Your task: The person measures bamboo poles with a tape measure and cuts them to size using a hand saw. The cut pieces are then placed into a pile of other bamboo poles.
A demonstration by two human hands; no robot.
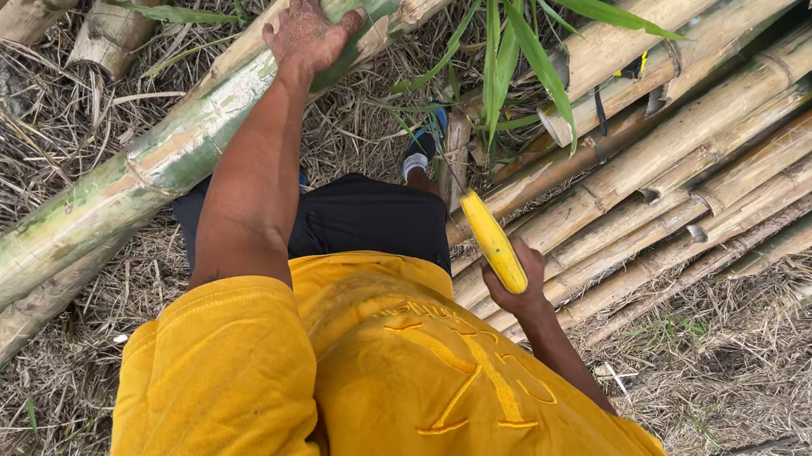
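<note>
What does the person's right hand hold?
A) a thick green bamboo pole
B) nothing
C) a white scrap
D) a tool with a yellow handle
D: the right hand grips the tool with a yellow handle, while the left hand rests on the thick green bamboo pole.

Outdoors, daylight. Ground (745, 393) covered in dry straw; stacked bamboo poles (720, 155) lie right of green leaves (518, 45).

A single head-worn camera looks steeply down the person's own front, close over the yellow shirt (383, 391), facing bamboo poles (720, 155) and dry straw (34, 136) on the ground just ahead.
</note>
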